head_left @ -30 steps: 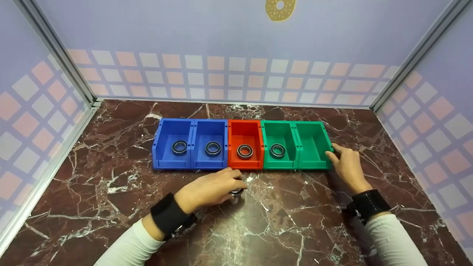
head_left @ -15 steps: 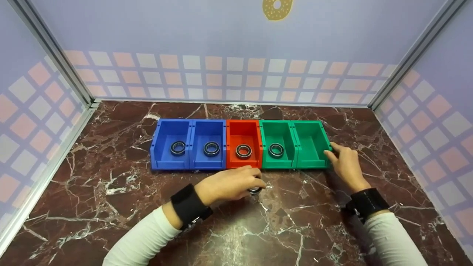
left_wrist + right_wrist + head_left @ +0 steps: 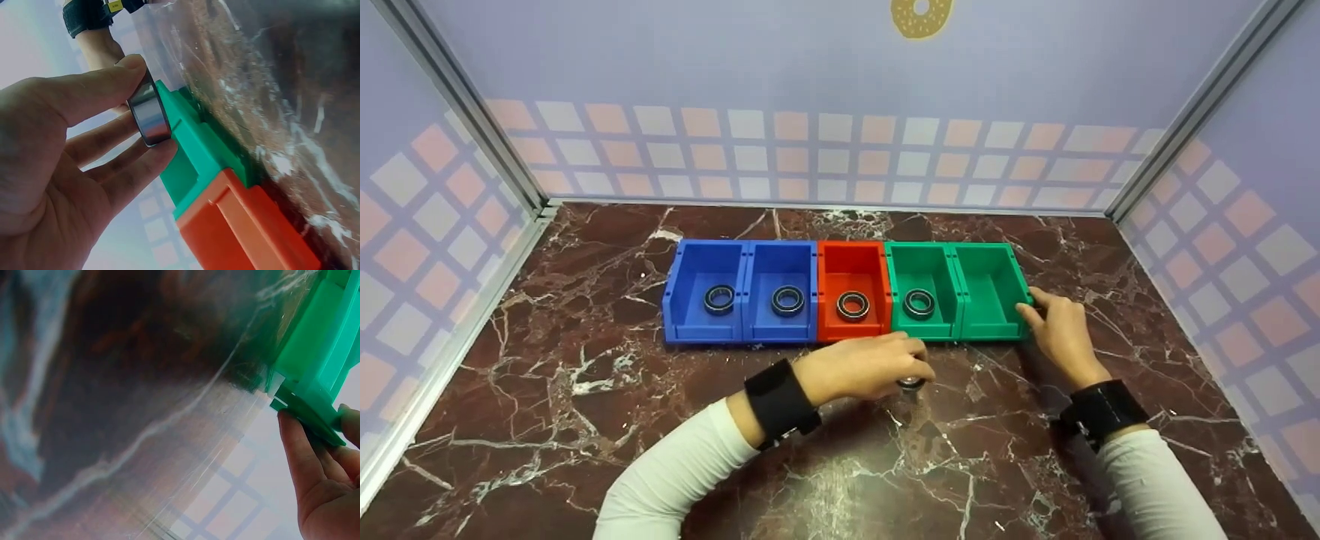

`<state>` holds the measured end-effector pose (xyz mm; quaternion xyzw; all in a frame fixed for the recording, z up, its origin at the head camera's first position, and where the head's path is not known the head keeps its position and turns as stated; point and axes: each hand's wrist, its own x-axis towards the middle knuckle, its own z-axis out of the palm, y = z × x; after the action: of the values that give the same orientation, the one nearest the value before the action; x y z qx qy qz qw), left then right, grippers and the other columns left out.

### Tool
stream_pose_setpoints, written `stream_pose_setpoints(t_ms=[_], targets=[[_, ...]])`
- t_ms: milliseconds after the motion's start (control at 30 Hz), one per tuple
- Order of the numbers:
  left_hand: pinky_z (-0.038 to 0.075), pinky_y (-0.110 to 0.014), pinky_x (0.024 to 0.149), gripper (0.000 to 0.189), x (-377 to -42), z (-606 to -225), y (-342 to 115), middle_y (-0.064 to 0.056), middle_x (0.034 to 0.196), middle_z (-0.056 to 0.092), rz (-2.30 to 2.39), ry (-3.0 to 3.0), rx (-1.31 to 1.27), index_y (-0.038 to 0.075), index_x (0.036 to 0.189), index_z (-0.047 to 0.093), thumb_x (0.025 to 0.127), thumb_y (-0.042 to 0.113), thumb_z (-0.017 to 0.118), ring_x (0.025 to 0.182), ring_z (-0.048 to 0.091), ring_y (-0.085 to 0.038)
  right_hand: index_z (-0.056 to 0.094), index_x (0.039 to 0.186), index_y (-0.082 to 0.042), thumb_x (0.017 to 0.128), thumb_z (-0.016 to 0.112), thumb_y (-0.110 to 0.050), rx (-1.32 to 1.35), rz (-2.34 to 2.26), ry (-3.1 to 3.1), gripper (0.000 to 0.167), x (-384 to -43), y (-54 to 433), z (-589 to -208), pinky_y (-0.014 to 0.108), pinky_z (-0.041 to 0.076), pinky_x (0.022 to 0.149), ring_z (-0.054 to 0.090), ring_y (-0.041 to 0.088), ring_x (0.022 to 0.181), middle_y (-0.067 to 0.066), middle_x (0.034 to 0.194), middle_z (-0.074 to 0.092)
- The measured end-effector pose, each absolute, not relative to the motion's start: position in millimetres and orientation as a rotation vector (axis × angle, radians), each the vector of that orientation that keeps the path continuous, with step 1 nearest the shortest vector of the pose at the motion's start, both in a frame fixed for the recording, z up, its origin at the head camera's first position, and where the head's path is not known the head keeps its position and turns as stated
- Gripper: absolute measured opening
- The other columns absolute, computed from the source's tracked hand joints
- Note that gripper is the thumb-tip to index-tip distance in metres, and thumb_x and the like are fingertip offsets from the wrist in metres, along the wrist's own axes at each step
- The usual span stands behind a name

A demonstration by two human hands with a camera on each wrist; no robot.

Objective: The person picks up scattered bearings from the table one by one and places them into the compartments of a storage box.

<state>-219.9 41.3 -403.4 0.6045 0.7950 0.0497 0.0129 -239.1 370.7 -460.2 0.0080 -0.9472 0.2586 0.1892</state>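
Note:
My left hand [image 3: 877,366] pinches a ball bearing [image 3: 150,115] between thumb and fingertips, in front of the bins. In the head view most of that bearing is hidden under the fingers. At the right end of the row my right hand [image 3: 1061,330] grips the side wall of the outer green bin [image 3: 994,330], thumb on one side and fingers on the other. That bin holds nothing. Its neighbour, another green bin [image 3: 928,331], has one bearing [image 3: 919,316] in it. A red bin [image 3: 855,252] in the middle holds one bearing [image 3: 853,317] too.
Two blue bins [image 3: 706,332] form the left end of the joined row, each with one bearing [image 3: 787,313]. The row stands on a dark red marbled table [image 3: 540,390]. Pale purple walls with checks [image 3: 840,161] enclose the table at the back and both sides.
My left hand has moved to the right with the bearing, from in front of the red bin to in front of the inner green bin. The right hand stays at the outer green bin.

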Motion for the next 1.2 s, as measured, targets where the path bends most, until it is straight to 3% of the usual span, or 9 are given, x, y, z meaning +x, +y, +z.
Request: stream_pose_setpoints(t_ms=[333,533,700,900,1200], targets=[[0.051,-0.024,0.083,0.038,-224.5,-389.3,64.3,0.000,0.109,0.065,0.093,2.480,2.018,0.022,0.117,0.068,0.084,0.001,0.067,0.097,0.059,-0.019,0.062,0.125,0.010,0.093,0.066,-0.010,0.027,0.715,-2.664,0.038,-240.3,371.0,-458.8,0.061,0.055,0.083,0.067,0.049,0.101,0.034,0.113,0.066],[0.051,-0.024,0.092,0.042,-229.9,-382.7,79.3,0.000,0.116,0.064,0.073,2.424,2.016,0.023,0.126,0.066,0.088,0.006,0.070,0.105,0.060,-0.018,0.063,0.125,0.009,0.093,0.066,-0.011,0.025,0.712,-2.671,0.037,-240.8,370.6,-458.0,0.060,0.055,0.083,0.067,0.048,0.100,0.033,0.112,0.067],[0.050,-0.025,0.091,0.038,-236.3,-379.1,90.1,0.000,0.115,0.064,0.079,2.415,2.016,0.024,0.127,0.065,0.091,0.015,0.070,0.104,0.059,-0.018,0.062,0.126,0.009,0.094,0.066,-0.012,0.031,0.714,-2.684,0.039,-240.7,369.7,-457.0,0.060,0.055,0.083,0.067,0.048,0.100,0.033,0.112,0.067],[0.050,-0.026,0.097,0.038,-246.1,-372.9,102.6,-0.002,0.117,0.064,0.104,2.411,2.027,0.021,0.126,0.066,0.089,0.009,0.070,0.108,0.060,-0.019,0.062,0.125,0.010,0.093,0.067,-0.011,0.042,0.701,-2.680,0.039,-239.7,371.1,-457.9,0.061,0.055,0.082,0.067,0.049,0.100,0.033,0.111,0.067],[0.048,-0.026,0.100,0.040,-258.7,-363.2,118.7,-0.002,0.123,0.062,0.102,2.430,1.946,0.022,0.131,0.063,0.091,0.019,0.071,0.113,0.058,-0.019,0.064,0.123,0.009,0.092,0.068,-0.010,0.040,0.696,-2.657,0.036,-239.1,372.0,-459.5,0.059,0.055,0.078,0.068,0.047,0.096,0.032,0.108,0.069]])
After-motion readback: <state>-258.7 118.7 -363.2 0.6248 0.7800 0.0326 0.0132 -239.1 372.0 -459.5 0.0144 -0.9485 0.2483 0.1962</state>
